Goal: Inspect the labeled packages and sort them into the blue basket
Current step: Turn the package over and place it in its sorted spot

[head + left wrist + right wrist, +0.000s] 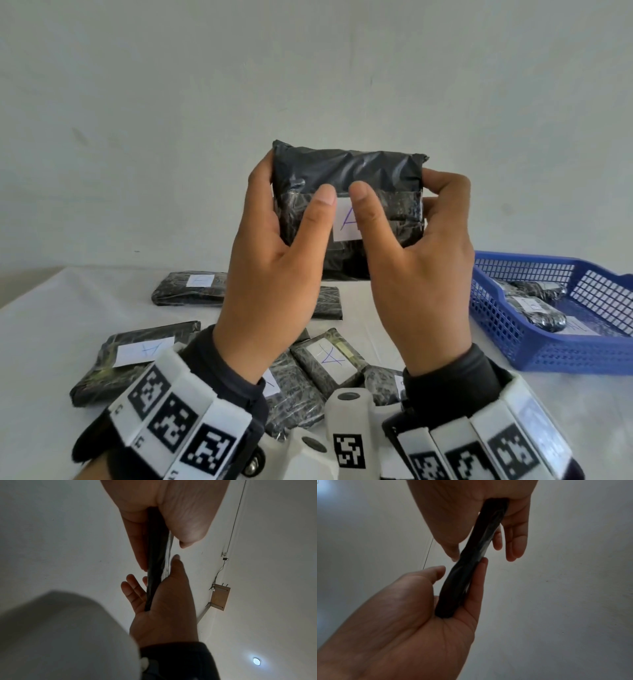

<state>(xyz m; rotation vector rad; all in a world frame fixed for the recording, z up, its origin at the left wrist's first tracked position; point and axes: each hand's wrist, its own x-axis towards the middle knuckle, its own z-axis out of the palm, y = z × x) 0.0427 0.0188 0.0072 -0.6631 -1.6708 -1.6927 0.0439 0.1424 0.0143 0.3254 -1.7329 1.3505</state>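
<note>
Fingers [263, 178] of both hands around package [346, 171]

Black package [157, 555] edge-on, pinched between left hand [164, 512] and right hand [164, 609]

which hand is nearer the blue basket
Right. The right hand grips the held package on the side towards the blue basket; the left hand grips its far side.
</note>
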